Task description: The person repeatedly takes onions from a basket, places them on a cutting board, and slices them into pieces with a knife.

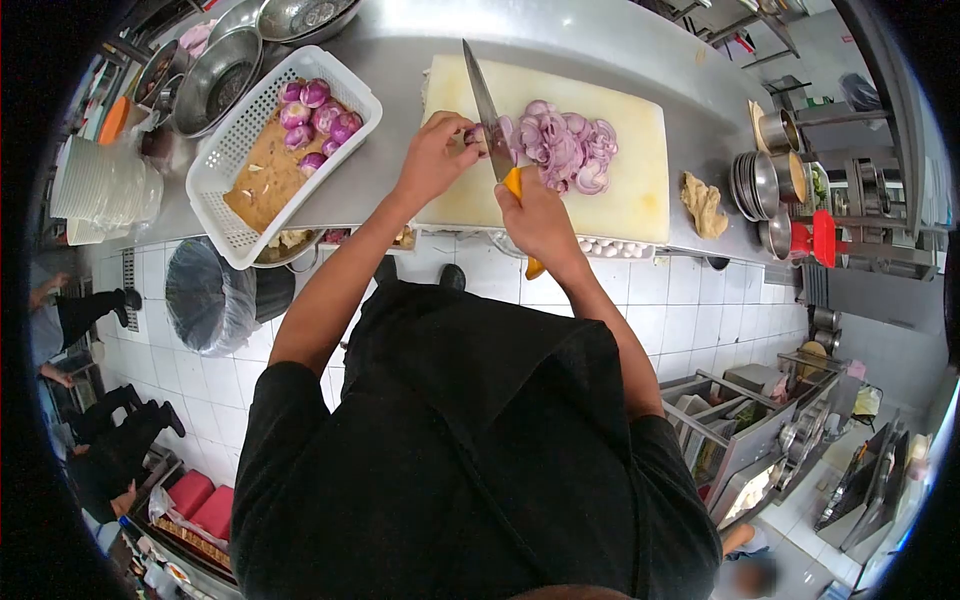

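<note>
My right hand (538, 212) is wrapped round the yellow handle of a large knife (482, 95), its blade pointing away from me over the cutting board (640, 205). Left of the blade, my left hand (440, 155) pinches a small piece of purple onion (475, 138) on the board. Sliced onion (565, 145) lies in a pile to the right of the blade. Farther left, a white perforated basket (215, 180) holds several peeled purple onions (318, 118).
Metal bowls (218, 80) and stacked white containers (100, 185) stand at the left. A crumpled tan cloth (705, 205) and steel pots (755, 180) are at the right. A lined bin (210, 300) stands below the counter. Other people (120, 440) are at the far left.
</note>
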Demonstrator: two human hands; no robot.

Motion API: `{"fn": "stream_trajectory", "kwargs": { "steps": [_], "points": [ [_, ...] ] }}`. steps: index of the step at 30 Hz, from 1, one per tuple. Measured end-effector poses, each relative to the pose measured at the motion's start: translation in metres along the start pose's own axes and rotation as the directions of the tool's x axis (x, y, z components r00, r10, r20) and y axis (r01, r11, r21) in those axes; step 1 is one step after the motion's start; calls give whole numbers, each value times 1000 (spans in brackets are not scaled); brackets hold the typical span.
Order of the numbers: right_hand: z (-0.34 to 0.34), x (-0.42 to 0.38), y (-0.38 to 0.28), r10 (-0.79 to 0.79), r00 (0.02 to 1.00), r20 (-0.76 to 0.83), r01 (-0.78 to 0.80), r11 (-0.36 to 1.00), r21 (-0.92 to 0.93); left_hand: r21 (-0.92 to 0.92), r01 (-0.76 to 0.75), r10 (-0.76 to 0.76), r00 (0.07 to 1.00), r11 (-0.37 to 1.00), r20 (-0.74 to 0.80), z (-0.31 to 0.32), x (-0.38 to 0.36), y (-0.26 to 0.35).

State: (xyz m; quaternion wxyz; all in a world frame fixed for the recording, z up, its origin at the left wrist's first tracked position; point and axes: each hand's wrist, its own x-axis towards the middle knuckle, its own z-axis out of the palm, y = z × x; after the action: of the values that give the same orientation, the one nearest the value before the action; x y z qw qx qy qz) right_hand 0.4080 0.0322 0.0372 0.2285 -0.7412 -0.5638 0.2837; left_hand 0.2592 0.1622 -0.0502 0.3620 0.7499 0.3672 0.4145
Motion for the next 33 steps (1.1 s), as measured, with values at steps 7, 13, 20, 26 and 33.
{"fn": "stream_trajectory", "kwargs": {
  "steps": [7, 13, 20, 26, 33],
  "points": [
    [11, 3, -4, 46, 997, 56, -39, 991, -125, -61, -24, 22, 999, 998, -30, 4, -2, -1],
    [5, 7, -19, 127, 981, 145, -100, 978, -181, -95, -25, 19, 998, 995, -55, 6, -2, -1],
    [35, 33, 13, 62, 991, 120, -44, 988, -149, -72, -3, 2, 1000, 997, -11, 5, -5, -6],
    [19, 37, 27, 111, 969, 219, -129, 989, 68, 81, -84, 83, 996, 993, 16, 15, -8, -1],
    [2, 18, 39, 130, 981, 143, -180, 883, 433, 268, -174, 186, 982, 948, -21, -4, 26, -13]
  ]
}}
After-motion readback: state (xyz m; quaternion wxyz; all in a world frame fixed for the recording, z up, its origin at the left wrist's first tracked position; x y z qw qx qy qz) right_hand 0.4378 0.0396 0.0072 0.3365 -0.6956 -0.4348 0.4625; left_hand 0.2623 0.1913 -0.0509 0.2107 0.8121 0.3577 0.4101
